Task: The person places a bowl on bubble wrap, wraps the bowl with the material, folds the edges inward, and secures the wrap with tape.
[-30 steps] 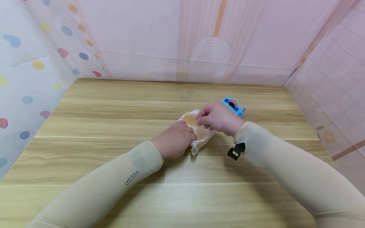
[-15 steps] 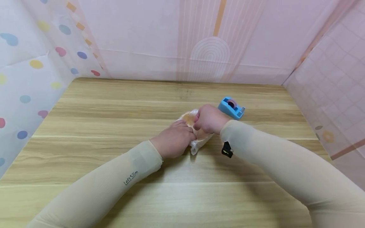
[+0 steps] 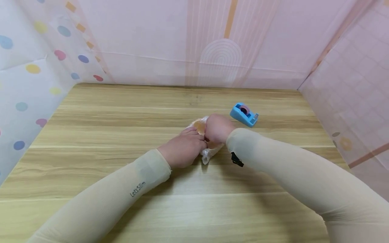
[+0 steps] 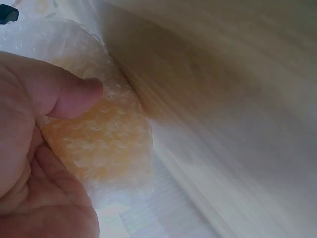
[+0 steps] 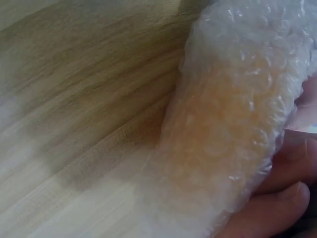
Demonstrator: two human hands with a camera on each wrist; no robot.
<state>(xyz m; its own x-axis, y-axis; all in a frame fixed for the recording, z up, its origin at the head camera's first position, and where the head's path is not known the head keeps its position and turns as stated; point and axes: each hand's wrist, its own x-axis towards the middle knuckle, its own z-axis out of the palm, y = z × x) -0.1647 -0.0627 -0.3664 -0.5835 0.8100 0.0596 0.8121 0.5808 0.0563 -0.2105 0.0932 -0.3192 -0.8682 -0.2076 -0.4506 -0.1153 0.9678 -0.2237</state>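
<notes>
An orange item wrapped in clear bubble wrap [image 3: 200, 126] lies between the two hands; the wrap blurs its kind. My left hand [image 3: 183, 148] grips it from the left, fingers over the top. In the left wrist view the thumb [image 4: 74, 94] lies along its bubbled side. My right hand [image 3: 219, 128] is over the package's right part, knuckles up, and hides its own fingertips. The right wrist view shows the package's side [image 5: 218, 119] close up, with fingers [image 5: 277, 208] at its edge; whose they are I cannot tell.
A blue tape dispenser [image 3: 244, 114] with a pinkish roll stands behind and to the right of the package. The wooden table [image 3: 136, 111] meets patterned wall sheets [image 3: 146, 40] at its back and sides. A black strap end [image 3: 237, 159] hangs below the right sleeve.
My right hand has moved left and turned, from fingertips together above the package to knuckles up over it. The tape dispenser shows more fully. My left hand keeps its hold.
</notes>
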